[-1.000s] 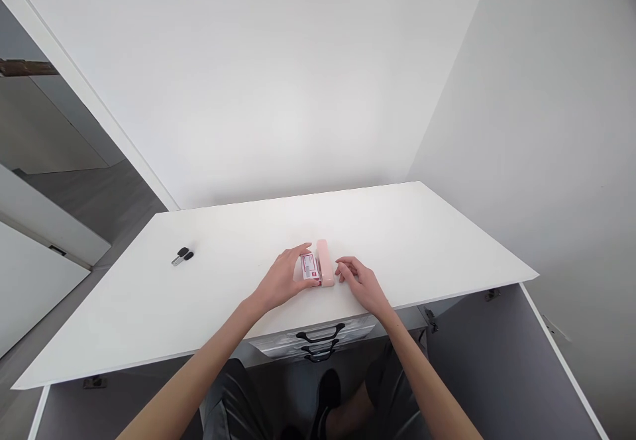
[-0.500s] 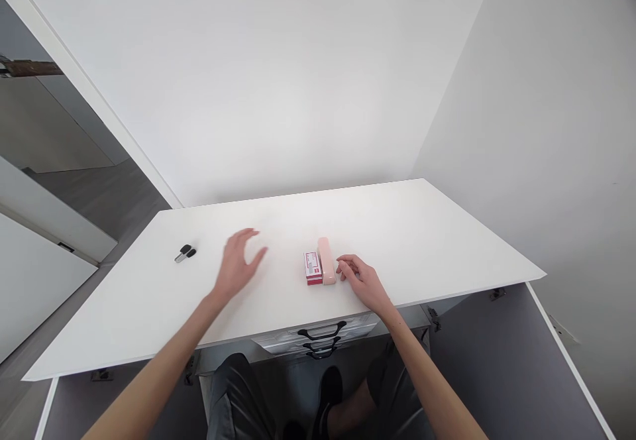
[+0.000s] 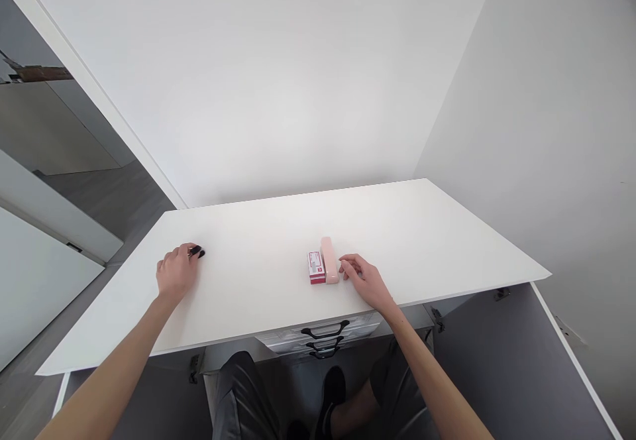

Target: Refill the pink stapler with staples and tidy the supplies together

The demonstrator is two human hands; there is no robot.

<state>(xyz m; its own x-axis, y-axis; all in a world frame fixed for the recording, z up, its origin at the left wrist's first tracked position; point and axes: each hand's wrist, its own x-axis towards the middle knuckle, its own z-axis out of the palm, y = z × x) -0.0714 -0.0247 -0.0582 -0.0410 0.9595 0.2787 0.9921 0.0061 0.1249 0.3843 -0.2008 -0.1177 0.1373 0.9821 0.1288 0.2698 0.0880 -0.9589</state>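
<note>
On the left part of the white tabletop (image 3: pixel 268 248), my left hand (image 3: pixel 177 272) has its fingers closed on the keys (image 3: pixel 197 252). Their black heads stick out past the fingertips, while the metal blades are hidden under the hand. My right hand (image 3: pixel 365 281) rests on the table with loosely bent fingers and nothing visible in them. Just left of its fingertips lies a long pink stapler (image 3: pixel 329 261), apart from the hand. A small red and white box (image 3: pixel 317 268) sits right beside the stapler on its left.
Below the table's front edge are drawers with black handles (image 3: pixel 325 329). Cabinet doors stand open at both sides, the right door (image 3: pixel 517 354) beside my right forearm. A wall (image 3: pixel 298 95) rises behind the table, and a doorway shows at the far left.
My left hand has moved left and closed from a spread pose onto the keys. My right hand, the stapler and the box have stayed in place. The view has shifted slightly.
</note>
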